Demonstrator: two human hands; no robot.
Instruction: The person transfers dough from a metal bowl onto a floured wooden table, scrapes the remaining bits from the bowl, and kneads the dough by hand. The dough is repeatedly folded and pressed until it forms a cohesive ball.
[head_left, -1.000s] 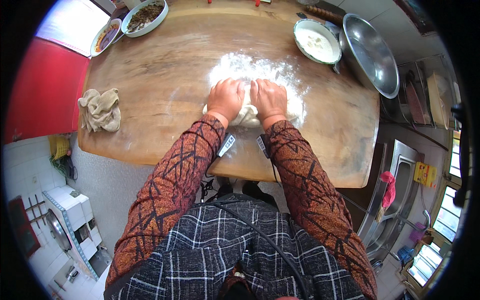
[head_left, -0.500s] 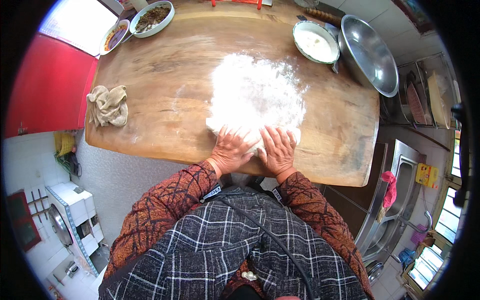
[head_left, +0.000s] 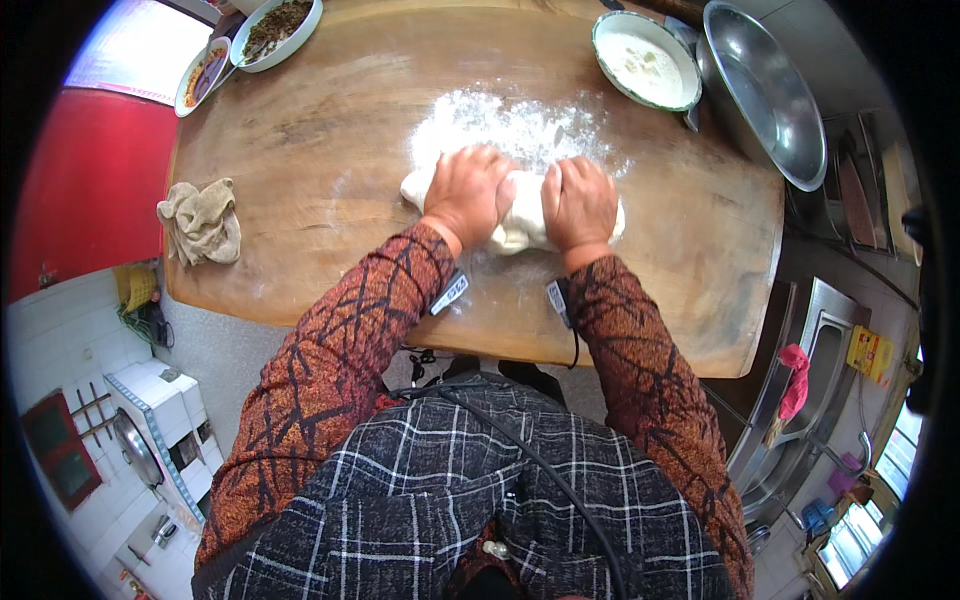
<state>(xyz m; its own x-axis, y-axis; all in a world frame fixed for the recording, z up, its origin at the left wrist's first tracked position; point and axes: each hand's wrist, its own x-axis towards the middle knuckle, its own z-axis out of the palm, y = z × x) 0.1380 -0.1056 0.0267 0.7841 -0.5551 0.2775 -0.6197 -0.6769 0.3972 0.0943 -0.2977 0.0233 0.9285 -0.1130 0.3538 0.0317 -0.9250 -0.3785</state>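
A pale, elongated lump of dough (head_left: 525, 212) lies across the wooden tabletop (head_left: 330, 190), with its ends showing beyond both hands. My left hand (head_left: 468, 196) presses on its left part, fingers curled down over the far side. On the right part, my right hand (head_left: 582, 204) bears down with its fingers folded into the dough. A strip of dough shows between the two hands. White flour (head_left: 500, 122) is scattered over the wood just beyond them. The fingertips are hidden.
At the far right stand a white bowl of pale powder (head_left: 648, 62) and a large steel basin (head_left: 768, 100). Far left are a dish of chopped brown food (head_left: 278, 32) and a small dish of sauce (head_left: 205, 78). A crumpled cloth (head_left: 200, 222) lies near the left edge.
Both hands have moved away from my body, from the table's near edge onto the middle, and their fingers have curled over. The dough has shifted away with them, now a thicker roll.
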